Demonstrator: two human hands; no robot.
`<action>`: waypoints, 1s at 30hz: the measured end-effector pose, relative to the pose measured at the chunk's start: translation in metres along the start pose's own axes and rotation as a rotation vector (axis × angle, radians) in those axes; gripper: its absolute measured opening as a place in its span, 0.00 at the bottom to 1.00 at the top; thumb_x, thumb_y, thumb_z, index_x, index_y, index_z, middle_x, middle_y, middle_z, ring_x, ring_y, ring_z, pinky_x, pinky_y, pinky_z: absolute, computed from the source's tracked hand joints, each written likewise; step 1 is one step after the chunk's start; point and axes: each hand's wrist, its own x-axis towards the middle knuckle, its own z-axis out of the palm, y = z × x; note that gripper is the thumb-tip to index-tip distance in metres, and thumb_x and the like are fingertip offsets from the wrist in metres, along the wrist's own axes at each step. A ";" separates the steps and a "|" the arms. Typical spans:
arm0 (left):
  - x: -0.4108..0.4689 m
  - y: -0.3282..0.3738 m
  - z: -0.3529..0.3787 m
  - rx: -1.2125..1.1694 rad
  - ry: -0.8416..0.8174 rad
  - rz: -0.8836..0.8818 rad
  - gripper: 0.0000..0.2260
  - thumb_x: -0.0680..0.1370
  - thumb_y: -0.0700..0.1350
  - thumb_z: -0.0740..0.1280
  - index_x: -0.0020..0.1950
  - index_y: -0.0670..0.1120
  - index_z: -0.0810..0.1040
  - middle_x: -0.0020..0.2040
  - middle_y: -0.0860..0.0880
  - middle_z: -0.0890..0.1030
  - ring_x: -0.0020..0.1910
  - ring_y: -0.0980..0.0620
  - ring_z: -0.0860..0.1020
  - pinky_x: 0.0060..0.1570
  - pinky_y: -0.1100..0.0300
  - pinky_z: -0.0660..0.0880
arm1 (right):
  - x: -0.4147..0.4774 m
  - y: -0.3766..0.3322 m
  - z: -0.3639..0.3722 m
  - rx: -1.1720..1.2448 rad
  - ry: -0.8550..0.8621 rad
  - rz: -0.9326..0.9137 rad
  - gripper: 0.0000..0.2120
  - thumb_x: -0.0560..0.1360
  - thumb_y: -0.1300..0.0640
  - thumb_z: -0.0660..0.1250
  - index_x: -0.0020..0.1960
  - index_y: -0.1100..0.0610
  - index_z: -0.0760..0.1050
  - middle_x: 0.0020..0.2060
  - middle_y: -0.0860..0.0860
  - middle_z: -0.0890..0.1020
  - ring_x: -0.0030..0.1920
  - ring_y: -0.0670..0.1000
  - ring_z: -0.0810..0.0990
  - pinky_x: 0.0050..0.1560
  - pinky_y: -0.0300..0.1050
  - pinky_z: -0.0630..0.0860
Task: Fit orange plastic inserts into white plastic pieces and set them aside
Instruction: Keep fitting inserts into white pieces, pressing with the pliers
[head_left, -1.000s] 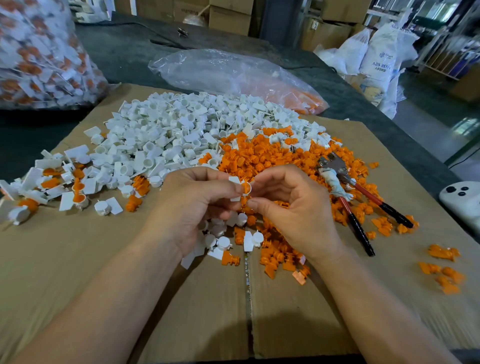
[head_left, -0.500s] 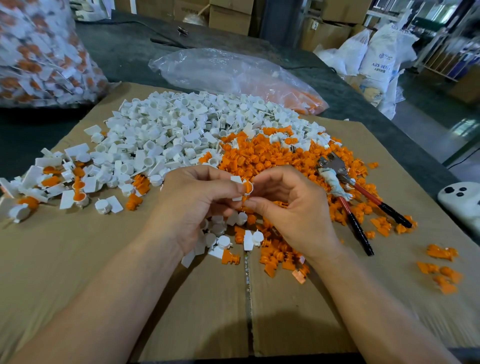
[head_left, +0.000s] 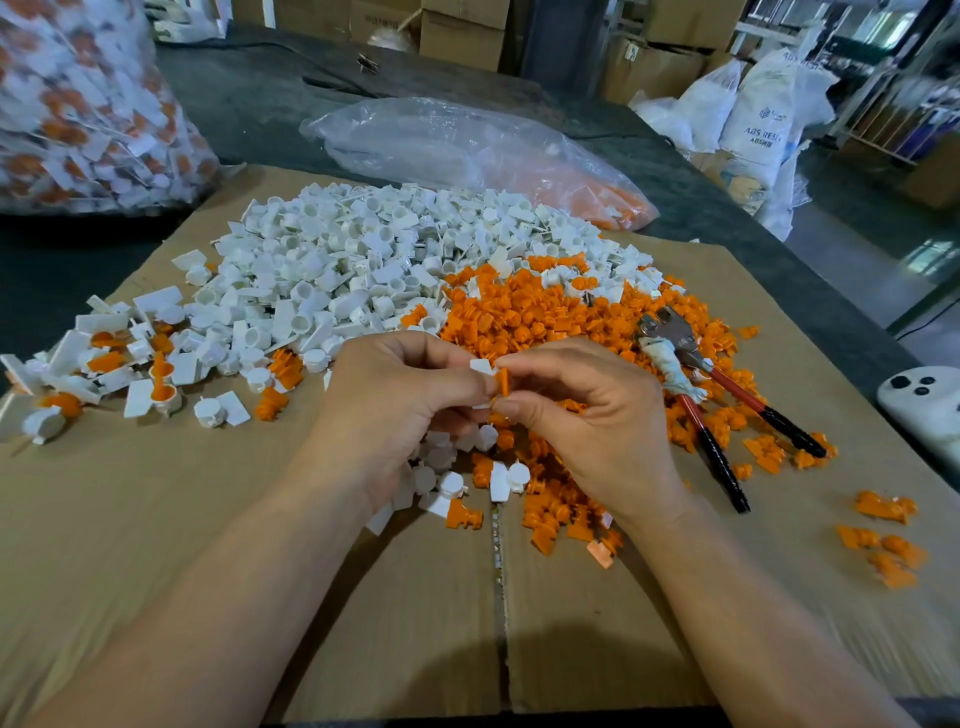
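Fingertips (head_left: 467, 388) of the left hand (head_left: 395, 410) are pinching a white piece (head_left: 480, 366), and the thumb and forefinger of the right hand (head_left: 597, 421) are pinching an orange insert (head_left: 502, 382) against it, a little above the cardboard (head_left: 156, 519). Half a second ago the insert was showing as a round orange face inside the white ring. Now it is standing edge-on just beside the piece, and both hands are keeping their place. Probably the person is still turning or pressing it home, so this pair is not yet going to the finished pieces (head_left: 156, 387) at the left. On a white sack (head_left: 763, 119) at the far right the letters "ABS RESI" are showing; the line under them is too blurred to read.
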 end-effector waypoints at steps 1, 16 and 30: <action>0.000 0.000 0.000 0.001 0.002 0.002 0.07 0.65 0.30 0.72 0.32 0.39 0.78 0.25 0.45 0.79 0.21 0.55 0.75 0.21 0.68 0.69 | 0.000 0.000 0.000 -0.001 -0.003 0.000 0.14 0.66 0.61 0.72 0.52 0.58 0.78 0.41 0.50 0.80 0.42 0.44 0.79 0.44 0.34 0.75; 0.001 -0.002 -0.002 0.014 -0.004 0.041 0.10 0.64 0.32 0.73 0.27 0.44 0.80 0.25 0.45 0.79 0.23 0.51 0.77 0.23 0.65 0.72 | 0.000 -0.001 0.000 0.032 0.007 -0.001 0.16 0.66 0.61 0.72 0.53 0.55 0.76 0.42 0.44 0.78 0.42 0.43 0.79 0.44 0.34 0.77; 0.000 -0.001 0.000 -0.025 -0.034 0.069 0.05 0.55 0.40 0.74 0.27 0.44 0.79 0.26 0.45 0.79 0.24 0.52 0.78 0.24 0.66 0.72 | 0.000 -0.001 0.000 0.092 0.028 0.022 0.19 0.65 0.61 0.73 0.55 0.53 0.74 0.43 0.45 0.79 0.42 0.43 0.80 0.44 0.34 0.77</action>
